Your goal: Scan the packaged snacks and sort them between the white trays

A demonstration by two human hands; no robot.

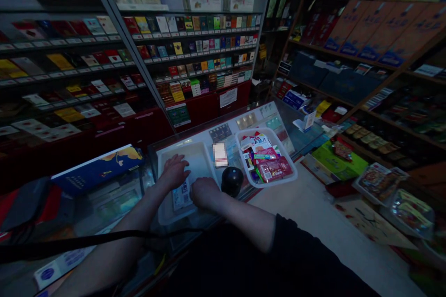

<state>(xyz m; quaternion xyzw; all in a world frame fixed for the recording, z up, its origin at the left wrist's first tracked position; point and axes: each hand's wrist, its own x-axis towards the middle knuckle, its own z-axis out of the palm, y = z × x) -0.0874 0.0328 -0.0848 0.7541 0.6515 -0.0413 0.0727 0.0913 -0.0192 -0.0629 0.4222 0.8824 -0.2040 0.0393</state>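
Note:
A white plastic tray (pixel 163 211) stands on the glass counter, with a white packet with blue lettering (pixel 181 195) lying in its near part. My left hand (pixel 174 171) is over the tray just beyond the packet, fingers stretched out and apart. At the packet's right edge, my right hand (pixel 205 192) is closed, its fingertips mostly hidden. To the right, a second white tray (pixel 295 171) holds several small packages, among them a red packet (pixel 275 168). Between the trays are a round black object (pixel 232 181) and a small whitish box (pixel 220 154) blurred out in part.
Shelves of cigarette packs (pixel 195 23) rise behind the glass counter (pixel 251 195). A blue box (pixel 97 171) lies at the left of the counter. A black cable (pixel 87 240) crosses in front of me. Clear food containers (pixel 379 183) and a green box (pixel 341 160) are at the right.

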